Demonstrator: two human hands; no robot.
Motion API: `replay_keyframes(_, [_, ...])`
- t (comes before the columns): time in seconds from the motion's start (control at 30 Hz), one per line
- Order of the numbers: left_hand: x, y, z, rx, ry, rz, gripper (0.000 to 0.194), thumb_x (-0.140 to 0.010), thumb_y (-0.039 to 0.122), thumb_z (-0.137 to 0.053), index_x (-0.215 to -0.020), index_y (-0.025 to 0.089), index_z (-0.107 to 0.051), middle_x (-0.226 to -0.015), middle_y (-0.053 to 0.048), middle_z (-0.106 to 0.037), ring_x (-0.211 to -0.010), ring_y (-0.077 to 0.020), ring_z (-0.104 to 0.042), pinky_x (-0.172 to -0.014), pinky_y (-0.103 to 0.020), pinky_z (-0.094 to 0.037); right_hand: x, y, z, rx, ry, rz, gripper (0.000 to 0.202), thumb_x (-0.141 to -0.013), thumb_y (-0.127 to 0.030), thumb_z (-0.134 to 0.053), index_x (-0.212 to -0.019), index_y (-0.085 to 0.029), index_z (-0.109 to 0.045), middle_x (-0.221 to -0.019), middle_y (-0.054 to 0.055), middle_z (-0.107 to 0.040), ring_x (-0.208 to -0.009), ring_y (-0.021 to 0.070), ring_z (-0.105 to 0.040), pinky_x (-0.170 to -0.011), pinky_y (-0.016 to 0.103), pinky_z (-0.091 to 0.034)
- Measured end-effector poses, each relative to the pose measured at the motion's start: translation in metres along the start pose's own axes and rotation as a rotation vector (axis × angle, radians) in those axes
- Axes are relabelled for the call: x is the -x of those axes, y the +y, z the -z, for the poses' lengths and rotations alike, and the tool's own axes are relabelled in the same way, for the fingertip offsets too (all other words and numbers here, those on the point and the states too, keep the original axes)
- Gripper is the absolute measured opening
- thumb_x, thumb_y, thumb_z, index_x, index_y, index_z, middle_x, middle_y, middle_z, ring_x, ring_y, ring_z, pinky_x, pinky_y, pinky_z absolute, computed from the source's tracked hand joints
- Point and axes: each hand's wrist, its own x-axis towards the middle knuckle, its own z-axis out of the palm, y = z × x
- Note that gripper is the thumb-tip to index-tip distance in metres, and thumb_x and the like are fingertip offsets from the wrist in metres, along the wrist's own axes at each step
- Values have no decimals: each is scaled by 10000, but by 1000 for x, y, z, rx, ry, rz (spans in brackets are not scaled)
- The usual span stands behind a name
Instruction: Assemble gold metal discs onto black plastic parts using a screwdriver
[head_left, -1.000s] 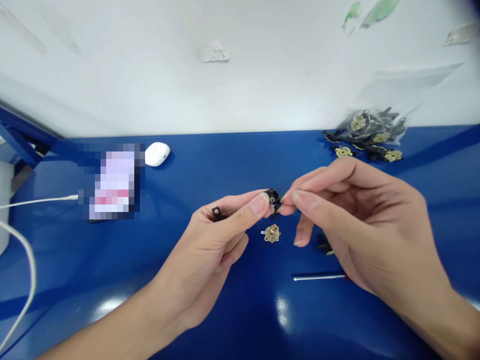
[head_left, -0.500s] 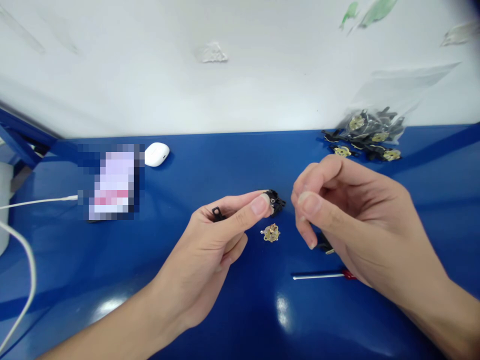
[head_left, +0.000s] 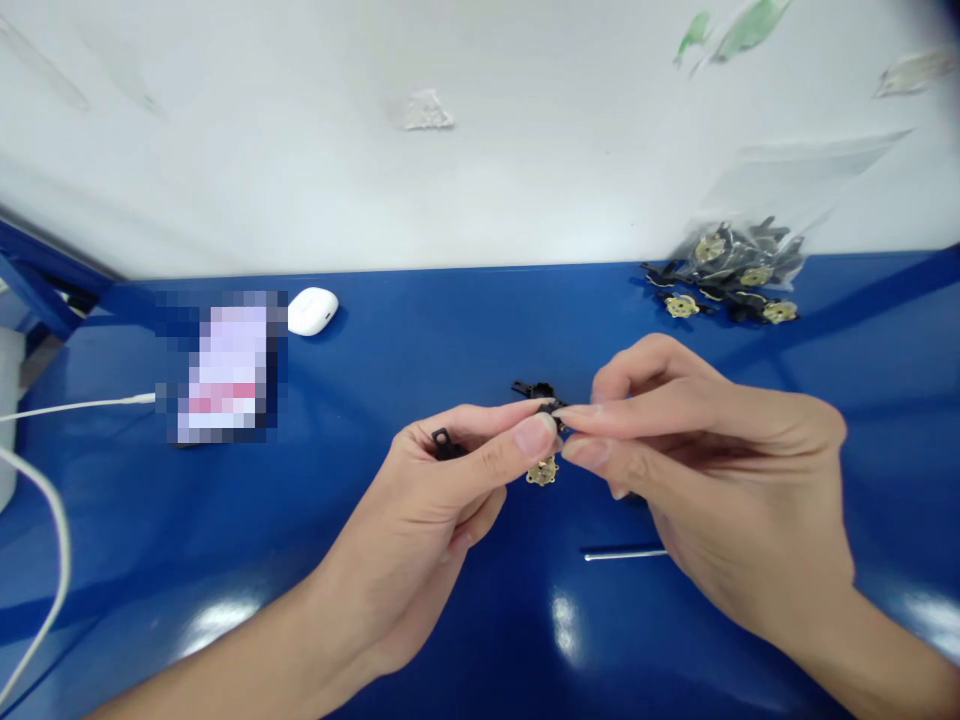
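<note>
My left hand [head_left: 457, 480] pinches a small black part [head_left: 553, 410] between thumb and forefinger, and another black piece with a square loop [head_left: 442, 444] pokes out near the base of its thumb. From the right, my right hand [head_left: 697, 460] closes thumb and forefinger on the same black part. Just behind the fingertips a black plastic piece [head_left: 534, 389] shows. A round gold metal plate [head_left: 541, 472] lies on the blue table below the fingertips, partly covered by them. The metal shaft of a screwdriver [head_left: 626, 554] emerges from under my right hand.
At the back right, a clear bag [head_left: 742, 250] of black and gold parts stands by loose ones [head_left: 682, 306]. On the left are a blurred phone [head_left: 229, 365], a white case [head_left: 313, 311] and a white cable [head_left: 56, 540]. A white wall rises behind the blue table [head_left: 420, 330].
My right hand has moved left and its thumb and forefinger have closed on the black part at my left fingertips. The screwdriver's red handle is now covered.
</note>
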Motion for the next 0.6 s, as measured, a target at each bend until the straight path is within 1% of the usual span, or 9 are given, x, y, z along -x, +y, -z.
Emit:
replay_keyframes(0.1, [0,-1,2,9,-7,5,321,-840,316,-1051,-663,198,-810,-562,113,-267,-504,-53,-147,-446,-223,-164,1,0,-2,-19,1,-26,260,-892,-217,-996,-1027,-433,-947,-905,8,-740,-840,181,-665,-588,305,-617])
replay_keyframes(0.2, [0,-3,3,5,-16,8,286,-852,305,-1043,-686,203,-833,-573,112,-271,-511,-54,-141,-449,-219,-173,2,1,-3,-53,-6,-52,259,-879,-216,-1006,-1030,-419,-950,-922,20,-745,-851,181,-681,-513,282,-558])
replay_keyframes(0.33, [0,-3,2,11,-25,16,349,-855,384,-1050,-658,209,-821,-565,115,-251,-508,-53,-152,-455,-209,-187,2,3,-4,-94,-10,-56,278,-878,-195,-1004,-1028,-423,-948,-917,13,-741,-854,166,-676,-491,263,-520])
replay_keyframes(0.4, [1,-3,2,12,-31,23,375,-861,411,-1046,-649,210,-811,-565,114,-259,-506,-54,-147,-450,-211,-184,2,4,-4,-97,-13,-62,283,-887,-184,-994,-1024,-427,-946,-917,9,-738,-818,150,-654,-490,258,-510])
replay_keyframes(0.5, [2,-3,2,11,-32,29,406,-871,419,-1039,-632,206,-790,-567,112,-279,-505,-55,-141,-447,-218,-172,2,5,-4,-125,-12,-78,282,-889,-167,-985,-1019,-414,-948,-925,11,-738,-787,133,-643,-462,237,-475])
replay_keyframes(0.6, [1,-3,2,10,-29,18,427,-859,429,-1046,-619,205,-773,-565,111,-287,-511,-59,-151,-455,-225,-163,1,7,-5,-171,-5,-110,274,-850,-157,-1006,-980,-392,-952,-912,12,-738,-789,131,-659,-443,216,-463])
